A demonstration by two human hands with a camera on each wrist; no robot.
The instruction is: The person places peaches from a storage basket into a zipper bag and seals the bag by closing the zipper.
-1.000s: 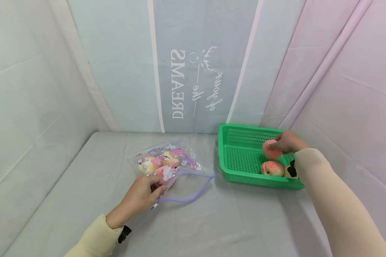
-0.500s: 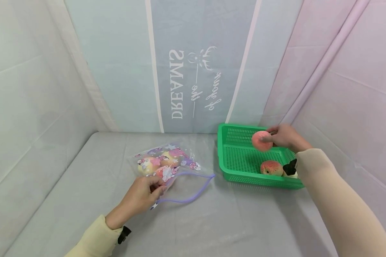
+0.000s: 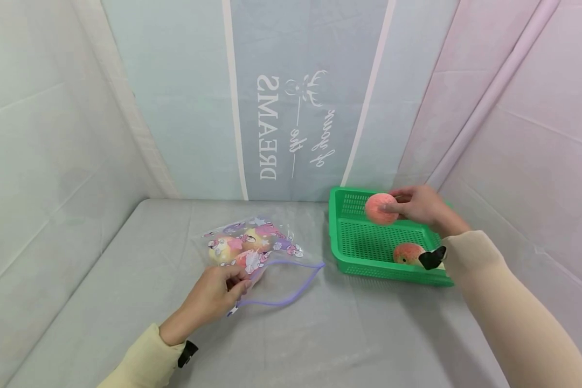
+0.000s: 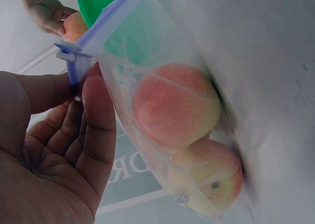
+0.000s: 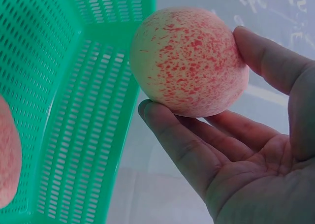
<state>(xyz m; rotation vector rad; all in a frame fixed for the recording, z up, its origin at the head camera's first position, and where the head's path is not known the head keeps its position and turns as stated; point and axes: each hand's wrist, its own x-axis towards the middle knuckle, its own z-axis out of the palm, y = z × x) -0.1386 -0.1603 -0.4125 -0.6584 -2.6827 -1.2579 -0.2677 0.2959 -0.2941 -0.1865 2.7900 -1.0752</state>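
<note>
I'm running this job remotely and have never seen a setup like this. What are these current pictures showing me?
There's no machine here: you're watching a person's two bare hands. The wide picture comes from a camera worn on the head, looking forward and down. The two close-ups come from cameras on the left and right wrists.

On the grey surface lie a clear printed bag with peaches inside and a green basket. Another peach sits in the basket, close to its near wall.

The left hand pinches the bag near its purple-edged opening. The right hand holds one peach between thumb and fingers.
</note>
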